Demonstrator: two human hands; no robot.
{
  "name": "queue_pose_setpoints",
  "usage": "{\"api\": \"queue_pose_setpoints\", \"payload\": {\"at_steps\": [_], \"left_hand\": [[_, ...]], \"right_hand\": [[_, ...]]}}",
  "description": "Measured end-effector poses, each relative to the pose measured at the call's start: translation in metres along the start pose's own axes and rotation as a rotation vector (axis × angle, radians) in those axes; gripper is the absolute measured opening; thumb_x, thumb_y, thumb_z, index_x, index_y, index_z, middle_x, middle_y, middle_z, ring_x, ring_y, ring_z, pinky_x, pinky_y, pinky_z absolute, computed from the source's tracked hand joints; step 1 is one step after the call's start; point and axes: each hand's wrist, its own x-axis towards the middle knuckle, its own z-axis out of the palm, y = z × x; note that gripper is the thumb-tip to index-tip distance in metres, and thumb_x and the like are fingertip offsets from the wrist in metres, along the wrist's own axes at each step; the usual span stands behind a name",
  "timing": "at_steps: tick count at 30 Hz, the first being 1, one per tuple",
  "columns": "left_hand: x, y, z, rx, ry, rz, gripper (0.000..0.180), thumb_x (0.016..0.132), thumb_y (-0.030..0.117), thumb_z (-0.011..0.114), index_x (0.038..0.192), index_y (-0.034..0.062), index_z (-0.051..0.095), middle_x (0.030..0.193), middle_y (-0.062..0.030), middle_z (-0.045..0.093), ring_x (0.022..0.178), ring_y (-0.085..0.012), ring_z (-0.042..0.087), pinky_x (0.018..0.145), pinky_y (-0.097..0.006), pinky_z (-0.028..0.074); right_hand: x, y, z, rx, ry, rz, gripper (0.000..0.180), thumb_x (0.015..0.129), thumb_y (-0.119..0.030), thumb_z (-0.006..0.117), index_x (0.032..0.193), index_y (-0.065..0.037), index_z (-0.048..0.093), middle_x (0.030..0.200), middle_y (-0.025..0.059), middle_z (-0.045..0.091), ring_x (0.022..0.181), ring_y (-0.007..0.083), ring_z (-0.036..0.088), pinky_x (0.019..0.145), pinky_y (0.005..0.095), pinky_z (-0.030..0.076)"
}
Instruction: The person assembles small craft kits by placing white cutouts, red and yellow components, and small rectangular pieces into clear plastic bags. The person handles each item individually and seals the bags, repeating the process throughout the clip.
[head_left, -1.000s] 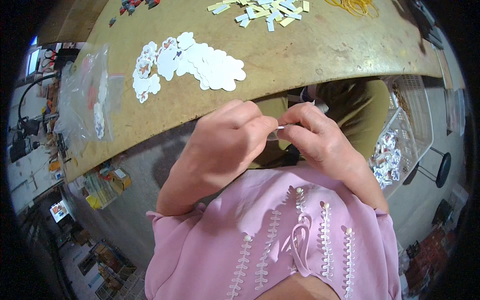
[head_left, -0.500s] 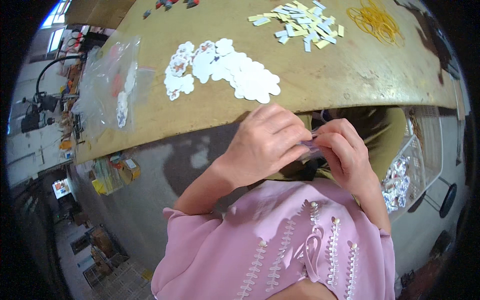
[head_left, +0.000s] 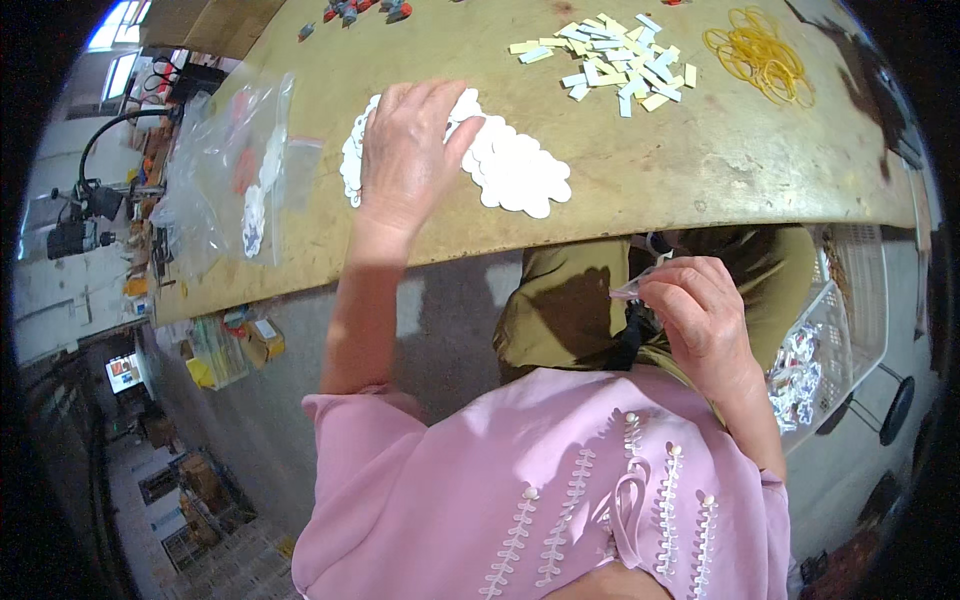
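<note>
My left hand (head_left: 405,150) lies over a spread pile of white scalloped-edge cards (head_left: 518,172) near the table's front edge. Its fingers are stretched out with the thumb apart, covering part of the pile, and I see nothing held in it. Above my lap, my right hand (head_left: 702,312) pinches a small clear plastic bag (head_left: 630,289) between thumb and fingers. Most of that bag is hidden by the fingers, so I cannot tell whether anything is inside.
On the table (head_left: 640,180) are small yellow and pale strips (head_left: 655,72), yellow rubber bands (head_left: 765,60), grey-and-red small parts (head_left: 350,12) and a large clear plastic bag (head_left: 205,180). A white plastic basket (head_left: 862,300) with filled packets (head_left: 795,375) stands at the right.
My left hand has left the right hand and the small bag, moving up and left onto the white cards. My right hand stays above my lap, still pinching the bag.
</note>
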Motion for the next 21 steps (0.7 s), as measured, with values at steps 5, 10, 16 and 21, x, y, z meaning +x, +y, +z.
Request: {"api": "queue_pose_setpoints", "payload": {"at_steps": [5, 10, 16, 21], "left_hand": [[0.000, -0.017, 0.015, 0.105, 0.017, 0.084, 0.028, 0.092, 0.023, 0.080, 0.113, 0.0063, 0.078, 0.111, -0.0095, 0.077, 0.103, -0.0314, 0.070, 0.094, -0.045, 0.053], [0.002, -0.011, 0.004, -0.041, -0.029, 0.038, 0.024, 0.091, 0.020, 0.079, 0.111, 0.0073, 0.078, 0.104, -0.0094, 0.078, 0.101, -0.0314, 0.071, 0.092, -0.044, 0.054], [0.007, -0.015, 0.007, 0.071, -0.012, 0.135, 0.023, 0.093, 0.019, 0.078, 0.113, 0.0075, 0.078, 0.099, -0.0110, 0.078, 0.092, -0.0324, 0.074, 0.082, -0.043, 0.058], [0.003, -0.005, 0.000, -0.104, 0.276, 0.002, 0.013, 0.094, 0.009, 0.076, 0.105, 0.0097, 0.081, 0.097, -0.0101, 0.079, 0.082, -0.0286, 0.075, 0.076, -0.037, 0.060]], "right_hand": [[-0.002, 0.004, -0.005, 0.057, 0.003, 0.066, 0.019, 0.078, 0.002, 0.074, 0.097, -0.003, 0.070, 0.095, 0.0113, 0.069, 0.087, 0.0312, 0.068, 0.078, 0.0410, 0.054], [-0.004, 0.005, 0.000, 0.129, -0.048, 0.139, 0.019, 0.082, 0.003, 0.074, 0.100, -0.002, 0.069, 0.093, 0.0130, 0.067, 0.085, 0.0337, 0.067, 0.077, 0.0426, 0.055], [-0.016, 0.007, -0.001, 0.033, -0.147, 0.141, 0.022, 0.080, 0.000, 0.074, 0.101, -0.002, 0.067, 0.096, 0.0142, 0.066, 0.089, 0.0338, 0.067, 0.077, 0.0439, 0.057], [-0.013, 0.016, -0.001, -0.081, -0.030, -0.008, 0.023, 0.078, -0.002, 0.073, 0.100, -0.001, 0.067, 0.106, 0.0147, 0.071, 0.099, 0.0336, 0.071, 0.082, 0.0429, 0.059]]}}
